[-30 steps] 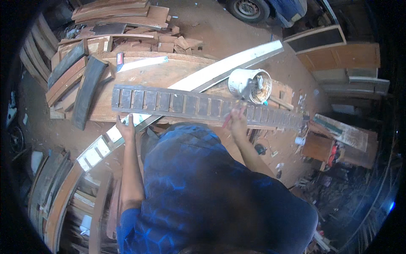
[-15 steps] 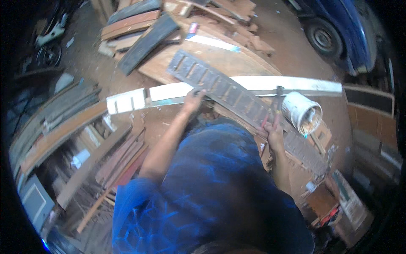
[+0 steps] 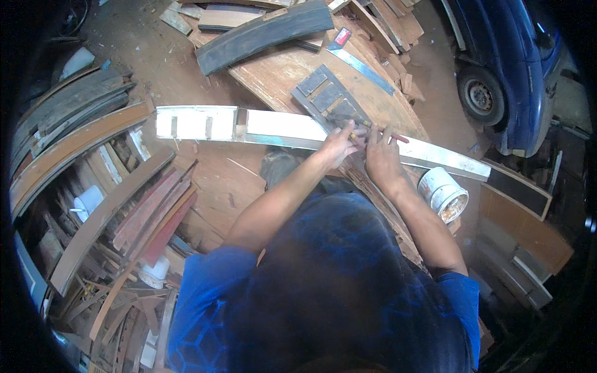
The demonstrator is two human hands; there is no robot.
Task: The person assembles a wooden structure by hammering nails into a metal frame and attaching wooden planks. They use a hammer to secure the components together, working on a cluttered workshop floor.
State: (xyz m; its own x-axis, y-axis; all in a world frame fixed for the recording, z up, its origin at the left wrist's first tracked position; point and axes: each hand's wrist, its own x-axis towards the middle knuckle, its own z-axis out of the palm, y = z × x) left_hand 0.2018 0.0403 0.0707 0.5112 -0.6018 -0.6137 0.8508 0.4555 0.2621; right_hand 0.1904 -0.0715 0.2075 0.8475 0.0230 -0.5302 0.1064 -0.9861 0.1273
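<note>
A dark slotted board (image 3: 322,93) lies slantwise across the long white beam, its near part hidden under my hands. My right hand (image 3: 384,160) is closed round a red-handled tool (image 3: 403,139) that looks like pincers; its head is mostly covered by my fingers. Right beside it, my left hand (image 3: 337,148) is closed, thumb and fingertips together near the tool's dark end. A small yellow bit shows at those fingertips, too small to name. Both hands are over the board where it crosses the white beam (image 3: 283,127).
A white bucket (image 3: 443,194) lies tipped near my right forearm. Beyond the beam, a metal try square (image 3: 360,69) rests on a wooden panel (image 3: 267,78). Stacked boards (image 3: 71,118) and wood strips (image 3: 152,221) fill the left. A blue car (image 3: 504,74) stands at far right.
My right hand has moved up and left with the red-handled tool, and my left hand has moved right to meet it. The slotted board appears farther right, at a steeper slant.
</note>
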